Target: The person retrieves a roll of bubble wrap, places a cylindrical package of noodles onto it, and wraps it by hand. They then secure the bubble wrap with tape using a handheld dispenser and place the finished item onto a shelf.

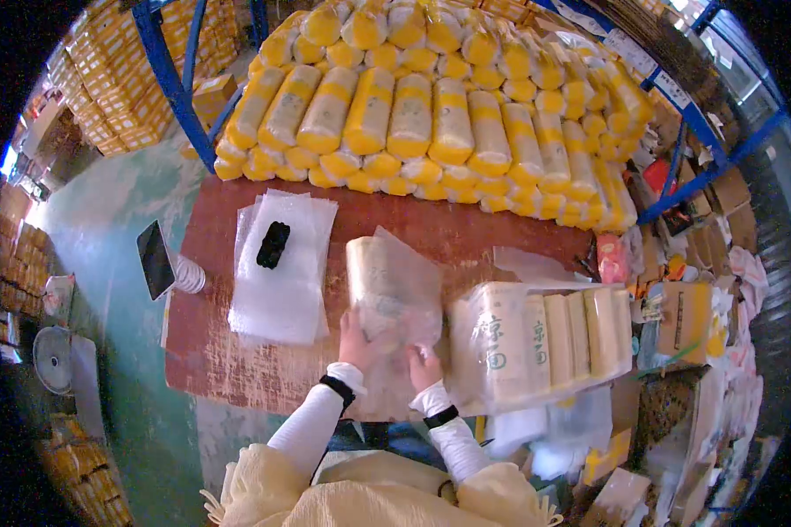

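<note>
A beige printed block [365, 268] lies on the table in front of me, partly covered by a clear plastic bag [417, 290]. My left hand [353, 342] is closed on the block's near left end, its fingertips partly hidden by the plastic. At the near right side, my right hand [424, 367] pinches the loose edge of the bag. To the right stands a row of similar beige blocks [558, 338] with green printed characters, under a clear plastic sheet.
A stack of bubble-wrap sheets [277, 303] lies at left, bearing a black object [273, 244]. A tablet [156, 261] stands by the table's left edge. Yellow-banded wrapped rolls [409, 119] are piled along the back. Blue posts [169, 79] rise behind. Cardboard boxes [684, 323] crowd the right.
</note>
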Available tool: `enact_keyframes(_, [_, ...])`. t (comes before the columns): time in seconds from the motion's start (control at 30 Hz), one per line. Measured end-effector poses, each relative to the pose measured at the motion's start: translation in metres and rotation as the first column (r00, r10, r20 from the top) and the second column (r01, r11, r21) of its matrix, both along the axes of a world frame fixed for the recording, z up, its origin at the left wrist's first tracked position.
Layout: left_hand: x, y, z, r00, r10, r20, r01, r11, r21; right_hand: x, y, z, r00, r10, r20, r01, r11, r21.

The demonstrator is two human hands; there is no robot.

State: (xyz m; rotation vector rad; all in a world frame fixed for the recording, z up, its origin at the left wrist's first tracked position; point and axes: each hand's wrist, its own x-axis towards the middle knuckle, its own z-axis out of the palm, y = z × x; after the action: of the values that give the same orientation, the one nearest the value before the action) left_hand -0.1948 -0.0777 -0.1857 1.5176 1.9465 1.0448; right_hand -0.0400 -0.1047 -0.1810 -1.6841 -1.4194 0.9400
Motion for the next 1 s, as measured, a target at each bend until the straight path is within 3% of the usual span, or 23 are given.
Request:
enact_keyframes(0.03, [0.004,0.006,0.009,0.999,-0.035,0.003,0.035,0.997,0.063,0.008,0.005,0.008,1.0,-0.02,-0.011,0.02,1.0,0.008])
enact_keyframes(0.07, [0.004,0.011,-0.001,0.987,-0.014,0.158,0.019,0.999,-0.028,0.018,0.01,0.014,0.999,-0.038,-0.022,0.038,0.999,0.016])
enact_keyframes(0.13, [0.0,0.021,-0.017,0.894,0.071,0.443,0.027,0.977,-0.211,0.037,0.015,0.023,0.943,-0.082,-0.324,0.052,0.994,-0.1])
enact_keyframes(0.17, [-0.004,0.019,-0.013,0.773,0.128,0.622,-0.028,0.985,-0.168,0.044,0.016,0.036,0.856,-0.15,-0.494,0.062,0.98,-0.19])
enact_keyframes(0.2, [-0.009,0.016,0.023,0.613,0.163,0.773,-0.09,0.987,-0.137,0.048,0.017,0.05,0.735,-0.226,-0.639,0.053,0.959,-0.278])
enact_keyframes(0.23, [-0.013,0.014,0.045,0.422,0.176,0.889,-0.157,0.98,-0.12,0.049,0.017,0.062,0.451,-0.269,-0.851,0.027,0.957,-0.288])
enact_keyframes(0.3, [-0.019,0.013,0.053,0.386,0.2,0.901,-0.204,0.971,-0.129,0.054,0.014,0.054,0.603,-0.071,-0.794,-0.116,0.978,-0.175])
enact_keyframes(0.37, [-0.019,0.013,0.053,0.36,0.255,0.897,-0.234,0.956,-0.178,0.051,0.008,0.052,0.521,-0.092,-0.849,-0.305,0.908,-0.286])
enact_keyframes(0.47, [-0.012,0.008,0.061,0.448,0.248,0.859,-0.17,0.967,-0.191,0.037,0.0,0.036,0.597,-0.072,-0.799,-0.301,0.903,-0.306])
enact_keyframes(0.57, [-0.011,0.003,0.035,0.486,0.162,0.859,-0.165,0.982,-0.092,0.027,0.003,0.05,0.509,-0.272,-0.817,-0.156,0.904,-0.398])
enact_keyframes(0.67, [-0.025,-0.003,0.019,0.497,0.221,0.839,-0.071,0.974,-0.214,0.02,0.013,0.077,0.678,-0.165,-0.717,-0.141,0.927,-0.347])
enact_keyframes(0.73, [-0.025,-0.004,-0.001,0.787,0.273,0.554,-0.266,0.959,-0.095,0.016,0.018,0.089,0.825,-0.028,-0.564,-0.118,0.968,-0.222])
enact_keyframes(0.77, [-0.025,-0.004,-0.01,0.873,0.315,0.371,-0.337,0.942,-0.008,0.014,0.021,0.092,0.883,0.031,-0.469,-0.118,0.981,-0.156])
enact_keyframes(0.8, [-0.023,-0.006,0.012,0.943,0.247,0.222,-0.271,0.959,0.081,0.01,0.024,0.091,0.89,0.001,-0.455,-0.091,0.98,-0.176])
enact_keyframes(0.87, [-0.013,-0.017,0.094,0.987,0.117,-0.106,-0.093,0.973,0.213,-0.001,0.028,0.085,0.904,-0.064,-0.423,-0.033,0.975,-0.218])
enact_keyframes(0.9, [-0.007,-0.024,0.113,0.987,0.071,-0.147,-0.036,0.973,0.228,-0.008,0.028,0.081,0.881,-0.086,-0.465,0.004,0.985,-0.175])
enact_keyframes(1.0, [0.003,-0.036,0.134,0.958,-0.022,-0.287,0.104,0.956,0.274,-0.02,0.032,0.082,0.94,-0.028,-0.34,0.047,0.998,0.05])
